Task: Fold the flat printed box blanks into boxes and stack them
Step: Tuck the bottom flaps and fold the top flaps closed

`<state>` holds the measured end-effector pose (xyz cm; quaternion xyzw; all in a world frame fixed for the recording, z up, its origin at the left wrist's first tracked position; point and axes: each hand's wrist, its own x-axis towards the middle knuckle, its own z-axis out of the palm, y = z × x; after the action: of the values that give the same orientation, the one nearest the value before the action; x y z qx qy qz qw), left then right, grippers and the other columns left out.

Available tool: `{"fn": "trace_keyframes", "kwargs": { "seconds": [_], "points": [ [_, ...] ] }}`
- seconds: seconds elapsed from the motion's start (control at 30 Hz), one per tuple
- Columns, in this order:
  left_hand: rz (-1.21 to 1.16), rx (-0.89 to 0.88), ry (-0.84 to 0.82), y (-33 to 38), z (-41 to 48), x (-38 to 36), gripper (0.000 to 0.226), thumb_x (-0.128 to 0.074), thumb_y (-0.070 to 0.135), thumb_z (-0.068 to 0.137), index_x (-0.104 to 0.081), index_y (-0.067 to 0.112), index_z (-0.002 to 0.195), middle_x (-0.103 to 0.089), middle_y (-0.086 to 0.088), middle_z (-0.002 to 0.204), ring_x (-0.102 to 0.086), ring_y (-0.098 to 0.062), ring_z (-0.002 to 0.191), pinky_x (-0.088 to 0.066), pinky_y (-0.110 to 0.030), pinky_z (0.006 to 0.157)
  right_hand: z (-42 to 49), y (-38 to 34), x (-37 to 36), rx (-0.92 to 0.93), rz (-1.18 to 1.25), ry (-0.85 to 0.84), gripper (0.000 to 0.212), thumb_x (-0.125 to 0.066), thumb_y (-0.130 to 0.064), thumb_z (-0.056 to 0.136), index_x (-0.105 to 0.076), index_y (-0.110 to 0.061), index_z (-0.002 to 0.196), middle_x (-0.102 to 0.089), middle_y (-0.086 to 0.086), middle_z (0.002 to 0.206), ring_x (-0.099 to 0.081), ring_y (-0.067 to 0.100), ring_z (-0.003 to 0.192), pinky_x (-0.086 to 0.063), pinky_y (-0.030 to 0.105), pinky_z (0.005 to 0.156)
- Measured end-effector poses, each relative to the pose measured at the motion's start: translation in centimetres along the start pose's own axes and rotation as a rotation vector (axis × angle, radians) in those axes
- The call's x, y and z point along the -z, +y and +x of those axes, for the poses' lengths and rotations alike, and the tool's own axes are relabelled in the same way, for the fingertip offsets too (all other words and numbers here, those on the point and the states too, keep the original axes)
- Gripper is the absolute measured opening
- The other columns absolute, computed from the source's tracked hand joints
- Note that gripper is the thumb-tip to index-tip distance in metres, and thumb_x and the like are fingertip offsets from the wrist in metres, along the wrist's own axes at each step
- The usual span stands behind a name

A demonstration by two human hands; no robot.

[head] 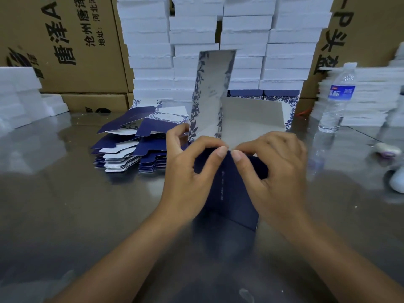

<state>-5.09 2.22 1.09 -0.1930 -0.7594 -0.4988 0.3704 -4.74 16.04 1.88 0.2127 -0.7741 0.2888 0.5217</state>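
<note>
A half-folded navy box blank (231, 193) stands on the grey table (76, 215) in front of me. Its grey inside panel and a tall flap with blue floral print (213, 90) stick upward. My left hand (188, 171) and my right hand (275, 171) both grip its near top edge, thumbs meeting at the middle, fingers curled over the fold. A pile of flat navy-and-white blanks (131, 147) lies left of my hands. Folded printed boxes (282, 99) stand behind the blank, at the back.
Tall stacks of white foam trays (218, 29) fill the back, with more foam (17, 99) at the left and right. Brown cartons (65, 44) stand behind. A plastic water bottle (337, 99) stands at the right, near a small white object (387, 149).
</note>
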Motion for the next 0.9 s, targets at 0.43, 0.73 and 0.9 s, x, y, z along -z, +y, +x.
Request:
{"fn": "trace_keyframes", "kwargs": {
  "seconds": [0.43,0.73,0.9],
  "points": [
    [-0.045,0.088,-0.05,-0.1,0.3,0.2,0.017,-0.053,0.036,0.087,-0.054,0.041,0.071,-0.034,0.004,0.119,-0.027,-0.01,0.133,-0.026,-0.008,0.1,-0.2,-0.1,0.4,0.069,-0.103,-0.017,0.032,-0.045,-0.025,0.092,-0.056,-0.011,0.065,-0.053,-0.006,0.063,-0.049,0.017,0.072,-0.028,0.044,0.099],
    [0.086,0.014,0.002,-0.9,1.3,1.7,0.017,-0.051,0.036,0.087,-0.052,0.04,0.071,-0.037,0.013,0.109,-0.041,-0.005,0.113,-0.031,-0.009,0.093,-0.4,0.2,0.6,0.119,-0.086,0.022,0.035,-0.044,-0.022,0.094,-0.052,-0.01,0.062,-0.04,-0.011,0.064,-0.043,0.014,0.064,-0.03,0.041,0.097],
    [0.089,-0.004,0.002,-0.9,1.3,1.6,0.018,-0.05,0.034,0.089,-0.051,0.039,0.072,-0.036,0.013,0.102,-0.039,0.003,0.107,-0.028,-0.003,0.086,-0.2,0.5,0.8,0.174,-0.109,0.074,0.036,-0.044,-0.017,0.094,-0.05,-0.01,0.06,-0.035,-0.011,0.065,-0.042,0.017,0.058,-0.034,0.044,0.092]
  ]
}}
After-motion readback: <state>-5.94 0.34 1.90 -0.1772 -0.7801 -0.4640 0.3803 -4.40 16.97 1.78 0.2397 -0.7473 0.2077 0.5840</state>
